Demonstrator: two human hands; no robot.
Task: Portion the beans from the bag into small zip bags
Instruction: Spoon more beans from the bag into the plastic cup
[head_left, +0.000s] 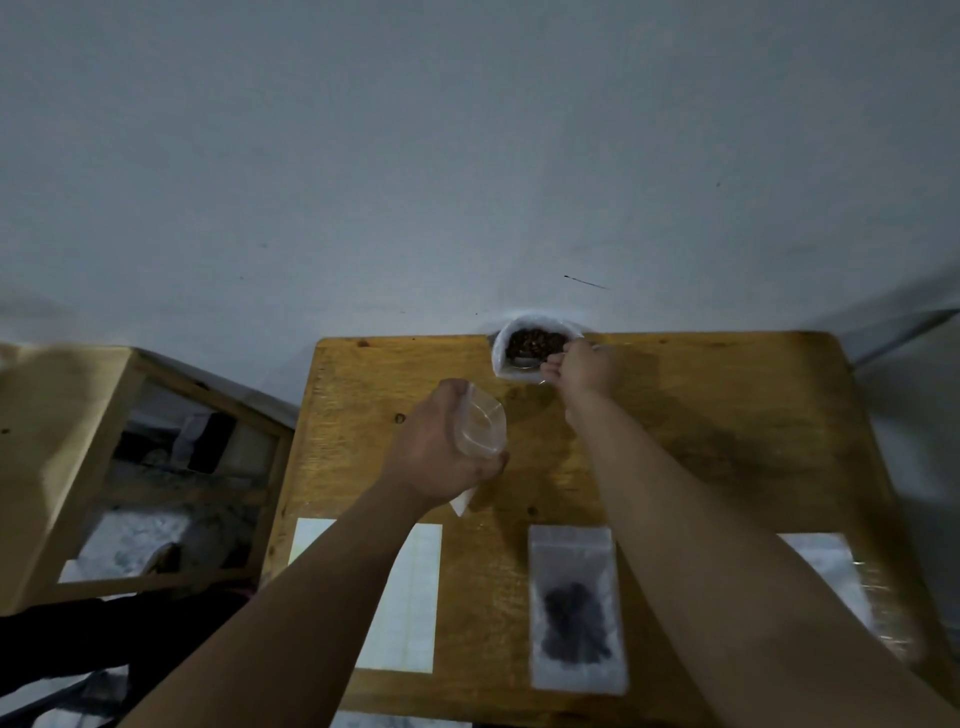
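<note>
An open white bag of dark beans (532, 343) stands at the far edge of the wooden table (701, 415). My right hand (584, 366) reaches over its mouth and grips a metal scoop (524, 364) that dips into the bag. My left hand (441, 441) holds an empty clear zip bag (480, 423) upright above the table's middle, its mouth spread. A filled zip bag with dark beans (576, 608) lies flat near the front edge.
A white sheet (410, 597) lies at the front left under my left forearm. Another clear bag (841, 577) lies at the front right, partly under my right forearm. A wooden shelf unit (78, 452) stands left of the table. A grey wall rises behind.
</note>
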